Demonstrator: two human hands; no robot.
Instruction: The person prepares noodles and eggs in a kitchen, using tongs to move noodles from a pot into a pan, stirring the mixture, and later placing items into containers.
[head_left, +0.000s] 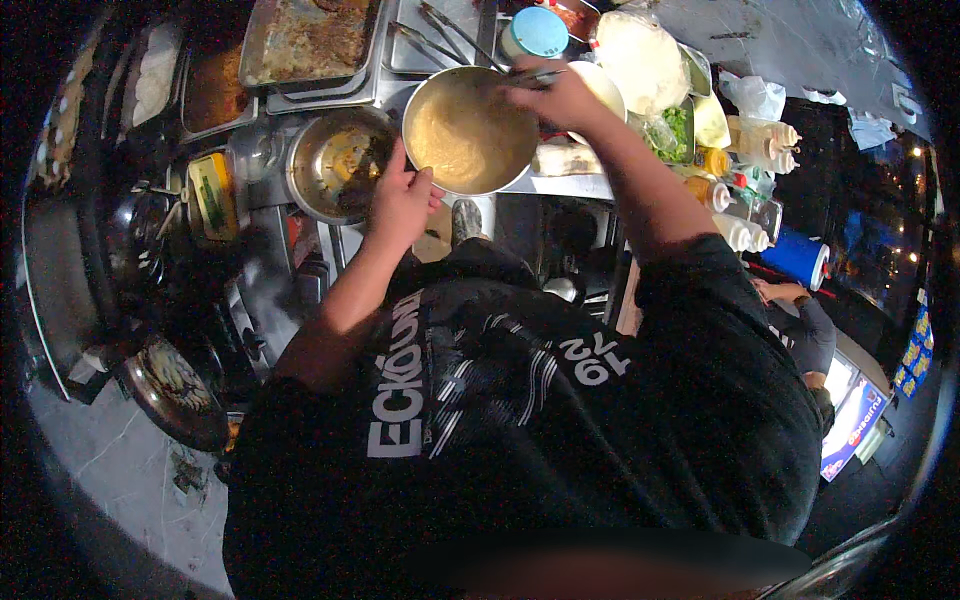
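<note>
A round metal bowl (471, 129) holds a pale yellow, creamy mixture with a lightly rippled surface. My left hand (405, 196) grips its lower left rim, thumb over the edge. Above the upper right rim, my right hand (551, 94) is closed on the dark handle of a utensil (534, 75); the utensil's working end is blurred and cannot be made out. Just left of the bowl stands a wider steel bowl (304, 169) with yellow and dark residue inside. Tongs (442, 34) lie on a metal tray beyond the bowl.
A browned sheet pan (307, 45) sits at the upper left, near a yellow container (212, 196). To the right are a blue-lidded tub (538, 31), bagged flat rounds (645, 60), leafy greens (676, 135) and squeeze bottles (765, 142). Another person (806, 330) is at the far right.
</note>
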